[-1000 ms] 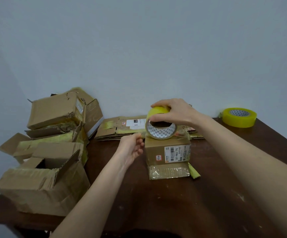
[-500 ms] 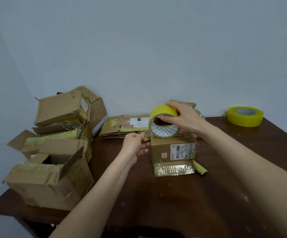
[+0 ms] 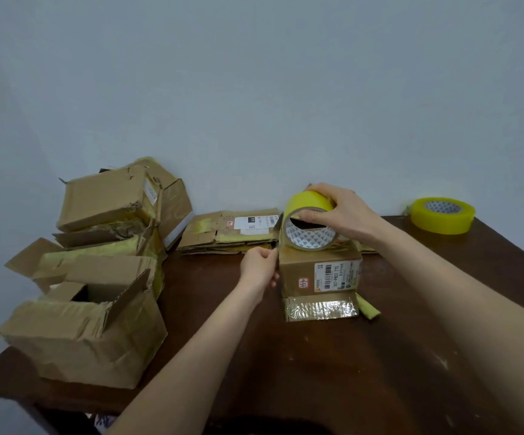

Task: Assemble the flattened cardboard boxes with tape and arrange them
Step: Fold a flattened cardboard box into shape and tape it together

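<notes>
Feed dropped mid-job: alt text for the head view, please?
The right hand holds a yellow tape roll at the top of a small labelled box, while the left hand pinches the tape end beside it. Assembled boxes are piled at the left of the dark table, flattened boxes lie at the back, and a second tape roll sits far right.

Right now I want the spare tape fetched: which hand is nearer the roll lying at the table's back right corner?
Right. The right hand, gripping another roll, is left of the spare roll; the left hand, pinching the tape end, is farther left.
</notes>
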